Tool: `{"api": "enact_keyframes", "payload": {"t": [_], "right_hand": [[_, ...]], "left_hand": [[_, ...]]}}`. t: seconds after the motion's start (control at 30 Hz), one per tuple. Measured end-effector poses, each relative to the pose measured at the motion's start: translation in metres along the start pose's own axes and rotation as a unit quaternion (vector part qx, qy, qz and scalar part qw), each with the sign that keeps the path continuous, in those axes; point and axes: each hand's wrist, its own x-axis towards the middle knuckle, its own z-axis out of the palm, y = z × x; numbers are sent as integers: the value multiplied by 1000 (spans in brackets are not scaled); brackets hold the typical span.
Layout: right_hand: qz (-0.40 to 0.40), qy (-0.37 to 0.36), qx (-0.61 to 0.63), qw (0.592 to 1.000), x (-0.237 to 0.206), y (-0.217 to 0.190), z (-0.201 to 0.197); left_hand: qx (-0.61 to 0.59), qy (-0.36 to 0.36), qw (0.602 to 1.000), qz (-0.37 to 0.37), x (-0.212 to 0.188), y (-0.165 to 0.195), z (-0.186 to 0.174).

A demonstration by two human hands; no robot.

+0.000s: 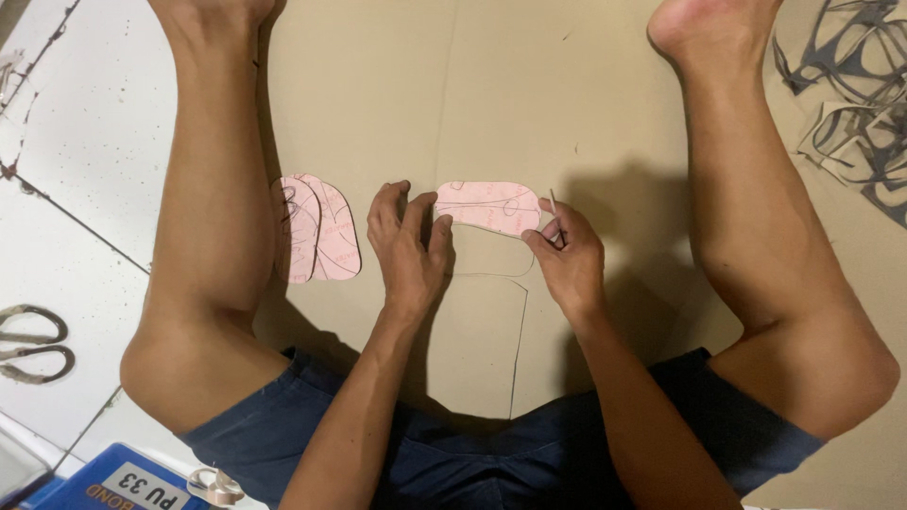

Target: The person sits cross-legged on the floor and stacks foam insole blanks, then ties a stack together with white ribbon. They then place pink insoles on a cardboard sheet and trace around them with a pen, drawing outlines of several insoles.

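— What is seen nearest the lens?
— Dark blue shorts [529, 453] at the bottom edge, bare knees on both sides.
— And the pink insole [488, 206]?
— It is pressed flat at mid-frame on tan cardboard [491, 85]; left hand [408, 247] fingers are spread on its end, right hand [565, 255] fingers are pinched on a thin pen [555, 215].
— Around it?
— Stacked insoles [316, 229] lie left of centre, scissors [33, 342] on white floor [85, 142] at far left.

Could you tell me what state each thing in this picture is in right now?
Pink insole template: flat on the cardboard sheet, pinned at its left end.
Left hand: fingers pressing the template down.
Right hand: pinched on a thin pen at the template's right end.
Pink insole pair: overlapping, lying loose, untouched.
Scissors: on the floor, blades out of view.
Tape roll: lying flat.
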Motion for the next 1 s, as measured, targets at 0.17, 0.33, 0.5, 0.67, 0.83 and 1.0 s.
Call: {"api": "enact_keyframes", "payload": {"t": [0.17,0.33,0.5,0.67,0.83,1.0], "right_hand": [[22,-1,-8,1000,0,-4,-3],[36,-15,4,999,1,-2,-1],[-149,-7,-82,985,4,-3,-10],[-16,-53,-248,967,43,-27,-44],[38,-222,66,972,82,-80,-34],[54,-384,-147,910,88,-137,19]], "left_hand": [[-8,-8,1000,-8,0,-2,-1],[119,4,988,98,0,8,10],[261,-137,934,202,-19,36,37],[238,-176,932,209,-26,40,32],[243,-197,928,201,-19,38,25],[228,-213,933,180,-17,40,25]]}}
